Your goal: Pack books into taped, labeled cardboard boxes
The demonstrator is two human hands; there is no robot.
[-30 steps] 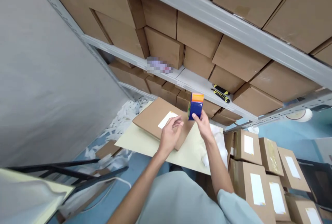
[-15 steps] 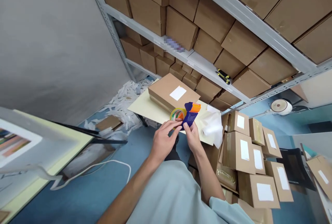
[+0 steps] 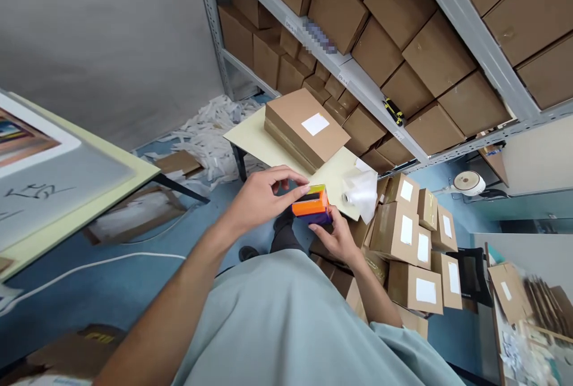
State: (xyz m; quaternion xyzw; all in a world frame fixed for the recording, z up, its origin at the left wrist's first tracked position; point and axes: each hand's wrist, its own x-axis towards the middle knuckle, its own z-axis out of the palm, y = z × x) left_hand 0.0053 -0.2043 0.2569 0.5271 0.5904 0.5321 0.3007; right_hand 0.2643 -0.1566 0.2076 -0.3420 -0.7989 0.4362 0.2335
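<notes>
An orange and dark-blue tape dispenser (image 3: 316,206) with a yellow-green roll is held in front of my body, over the near edge of the table. My right hand (image 3: 335,235) grips it from the right and below, thumb and fingers closed around its body. From the left, my left hand (image 3: 266,195) reaches over with bent fingers. Its thumb and fingertips come together at the dispenser's upper left edge; whether tape is pinched there is too small to tell. A closed cardboard box (image 3: 308,126) with a white label lies on the pale yellow table (image 3: 248,138) beyond my hands.
A roll of clear wrap (image 3: 362,190) lies at the table's right end. Labelled boxes (image 3: 400,225) are stacked on the floor at right. Shelves of boxes (image 3: 338,10) rise behind, with a yellow-black cutter (image 3: 394,111). Another table (image 3: 120,180) stands left, above a white cable (image 3: 107,261).
The dispenser has turned so its orange part faces me, and it sits slightly lower. My left hand has moved up to its upper left edge. The camera view has shifted.
</notes>
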